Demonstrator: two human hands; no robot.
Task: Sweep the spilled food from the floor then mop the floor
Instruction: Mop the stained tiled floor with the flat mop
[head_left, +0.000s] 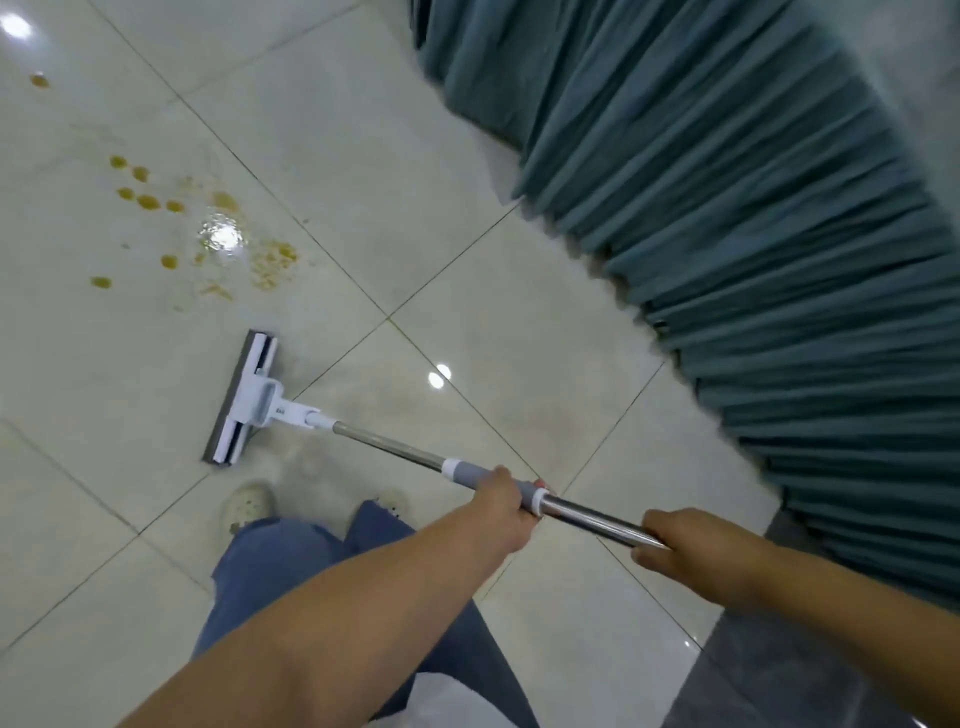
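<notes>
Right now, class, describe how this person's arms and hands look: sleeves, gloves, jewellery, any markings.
The left hand and right hand are ungloved. Both forearms are bare as far as the picture shows, with no sleeve in view. No watch, bracelet or ring is visible, and no markings.

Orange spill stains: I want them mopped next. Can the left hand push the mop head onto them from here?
Probably yes. The left hand grips the mop handle, the mop head lies flat just short of the orange stains, and only bare tile lies between them.
</notes>
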